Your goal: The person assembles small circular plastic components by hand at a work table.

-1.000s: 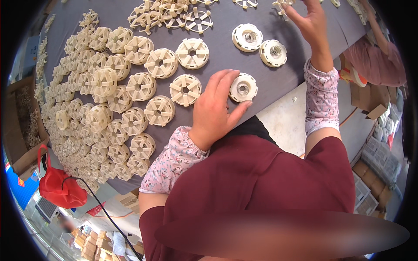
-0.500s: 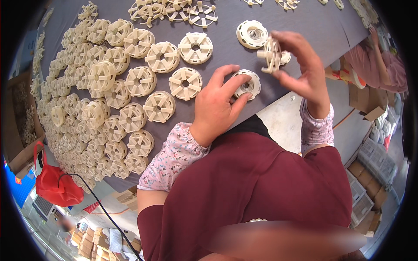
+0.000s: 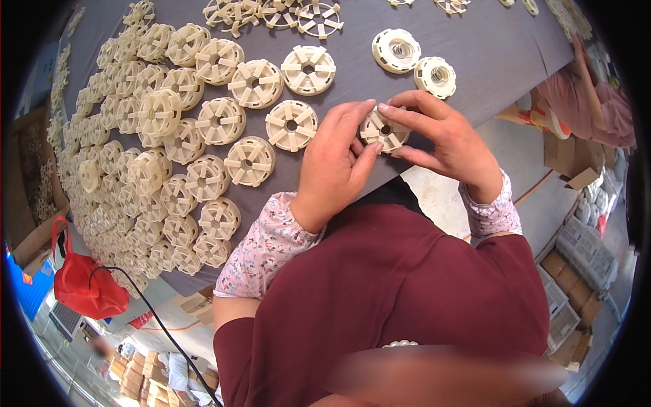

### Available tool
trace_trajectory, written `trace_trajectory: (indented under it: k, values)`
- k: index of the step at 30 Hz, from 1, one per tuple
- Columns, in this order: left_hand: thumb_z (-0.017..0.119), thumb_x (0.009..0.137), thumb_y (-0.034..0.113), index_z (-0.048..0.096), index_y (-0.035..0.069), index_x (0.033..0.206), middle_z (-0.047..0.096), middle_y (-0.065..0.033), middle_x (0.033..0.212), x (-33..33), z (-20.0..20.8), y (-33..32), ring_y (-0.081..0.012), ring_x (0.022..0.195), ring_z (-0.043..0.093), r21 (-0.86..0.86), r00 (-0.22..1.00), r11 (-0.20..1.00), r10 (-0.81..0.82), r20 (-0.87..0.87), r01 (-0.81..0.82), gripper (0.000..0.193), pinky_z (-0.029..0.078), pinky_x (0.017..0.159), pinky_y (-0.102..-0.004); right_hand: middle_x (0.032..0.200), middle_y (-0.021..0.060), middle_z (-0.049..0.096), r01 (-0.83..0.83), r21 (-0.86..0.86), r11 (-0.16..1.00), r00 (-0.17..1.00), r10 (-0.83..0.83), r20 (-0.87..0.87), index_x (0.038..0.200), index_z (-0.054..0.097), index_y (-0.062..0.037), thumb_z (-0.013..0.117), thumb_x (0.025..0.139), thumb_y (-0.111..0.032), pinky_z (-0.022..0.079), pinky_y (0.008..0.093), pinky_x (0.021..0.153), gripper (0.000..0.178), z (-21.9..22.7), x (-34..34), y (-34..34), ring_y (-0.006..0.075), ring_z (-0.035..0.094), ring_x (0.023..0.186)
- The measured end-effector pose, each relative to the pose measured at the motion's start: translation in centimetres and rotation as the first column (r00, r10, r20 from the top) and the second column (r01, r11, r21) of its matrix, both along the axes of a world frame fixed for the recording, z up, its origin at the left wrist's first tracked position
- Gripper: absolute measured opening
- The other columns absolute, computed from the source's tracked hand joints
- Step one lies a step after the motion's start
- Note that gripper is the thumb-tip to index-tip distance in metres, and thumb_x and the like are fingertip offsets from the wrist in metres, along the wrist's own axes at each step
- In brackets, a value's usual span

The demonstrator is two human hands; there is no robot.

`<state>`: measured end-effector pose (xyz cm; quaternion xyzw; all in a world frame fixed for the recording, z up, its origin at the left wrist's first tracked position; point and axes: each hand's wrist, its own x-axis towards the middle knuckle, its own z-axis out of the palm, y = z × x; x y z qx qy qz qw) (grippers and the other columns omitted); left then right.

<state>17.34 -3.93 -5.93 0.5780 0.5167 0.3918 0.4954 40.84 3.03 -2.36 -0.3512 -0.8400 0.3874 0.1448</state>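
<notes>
Grey tabletop (image 3: 488, 61) spreads beneath the left hand (image 3: 333, 159) and right hand (image 3: 451, 139); a cardboard box (image 3: 568, 159) sits to their right. Both hands, half-curled, clamp one cream spoked disc (image 3: 384, 133).

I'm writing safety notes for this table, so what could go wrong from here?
The left hand and right hand both grip the rim of the spoked disc, so skin might get pinched if they press hard. The disc is close to the near edge of the table; a slip could send it off. Just beyond the right hand, an open disc has an exposed coil spring, which a knock could dislodge.
</notes>
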Motion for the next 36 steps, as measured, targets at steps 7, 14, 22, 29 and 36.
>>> trace_trajectory:
  k: [7,14,22,29,36]
  values:
    - [0.076,0.093,0.001,0.062,0.004,0.148,0.068,-0.0123,0.135,0.1,0.2,0.4,-0.0172,0.073,0.066,0.017,0.999,0.999,-0.044,-0.031,0.044,0.057,0.057,0.070,-0.0316,0.151,0.0107,0.064,0.051,0.000,0.999,0.998,-0.051,-0.037,0.152,0.064,-0.0097,0.084,0.089,-0.019,0.054,0.0434,0.110,0.066,-1.9,0.7,-1.5,0.0321,0.064,0.130]
    - [0.078,0.095,0.008,0.063,0.005,0.148,0.067,-0.0149,0.142,0.8,-0.1,0.3,-0.0317,0.093,0.075,0.112,0.989,0.993,-0.021,-0.144,0.037,0.055,0.061,0.079,-0.0390,0.172,0.0058,0.049,0.078,0.362,0.929,0.954,-0.175,0.243,0.165,0.051,-0.0202,0.074,0.100,-0.042,0.030,0.0534,0.131,0.073,-4.1,-0.1,-5.0,0.0290,0.041,0.161]
    - [0.077,0.096,0.011,0.061,0.003,0.149,0.067,-0.0171,0.142,1.0,0.0,0.2,-0.0378,0.116,0.072,0.145,0.983,0.988,-0.031,-0.184,0.058,0.056,0.061,0.092,-0.0436,0.172,0.0105,0.048,0.144,0.353,0.925,0.955,-0.223,0.194,0.163,0.054,-0.0169,0.080,0.095,-0.044,0.032,0.0506,0.130,0.078,-4.3,0.0,-5.2,0.0309,0.044,0.159]
    - [0.079,0.096,0.018,0.057,0.005,0.156,0.059,-0.0171,0.152,0.9,-0.6,-0.1,-0.0383,0.116,0.073,0.196,0.956,0.980,0.095,-0.278,-0.040,0.065,0.062,0.091,-0.0432,0.165,0.0193,0.053,0.299,0.490,0.819,0.954,-0.272,-0.127,0.159,0.056,-0.0053,0.086,0.090,-0.040,0.039,0.0523,0.125,0.083,-5.4,3.8,-2.1,0.0380,0.050,0.152]
    - [0.085,0.093,0.022,0.060,0.007,0.155,0.055,-0.0144,0.161,0.2,0.1,0.2,-0.0339,0.128,0.070,0.233,0.846,0.971,0.075,-0.528,0.059,0.068,0.063,0.093,-0.0392,0.148,0.0172,0.067,0.281,0.429,0.859,0.948,-0.318,0.016,0.152,0.063,-0.0077,0.087,0.088,-0.036,0.046,0.0484,0.120,0.074,-4.6,3.5,1.3,0.0401,0.061,0.139]
